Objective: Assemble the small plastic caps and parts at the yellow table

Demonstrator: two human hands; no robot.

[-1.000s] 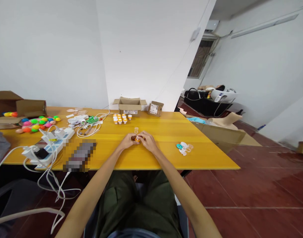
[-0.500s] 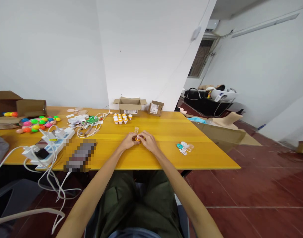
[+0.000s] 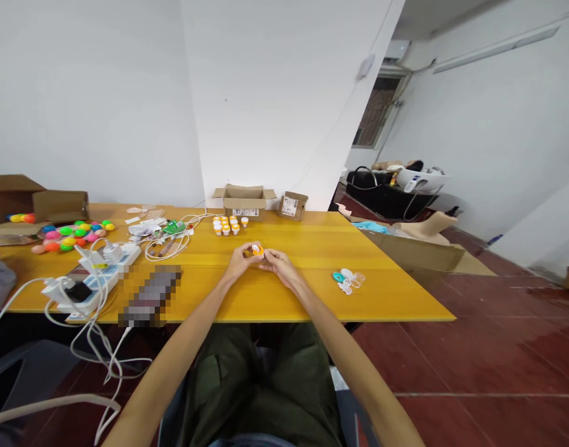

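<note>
My left hand [image 3: 240, 261] is closed around a small round orange-and-white plastic piece [image 3: 257, 249], its white inner part facing up. My right hand [image 3: 279, 264] pinches the right side of the same piece with its fingertips. Both hands are just above the middle of the yellow wooden table [image 3: 312, 242]. Farther back stands a cluster of several similar orange-and-white pieces [image 3: 226, 225]. To the right lie a teal ring [image 3: 337, 277], white plastic parts [image 3: 345, 287] and a clear plastic part [image 3: 357, 280].
Two cardboard boxes, one with raised flaps [image 3: 244, 202] and a smaller one [image 3: 293, 206], stand against the wall. On the left are coloured balls [image 3: 67, 236], tangled white cables [image 3: 172, 245], a power strip [image 3: 102, 279] and a blurred phone [image 3: 151, 295].
The orange-and-white piece has been raised and tipped, so its inside shows. My right hand has shifted from its top to its right side. The clear cup beyond my hands no longer shows plainly.
</note>
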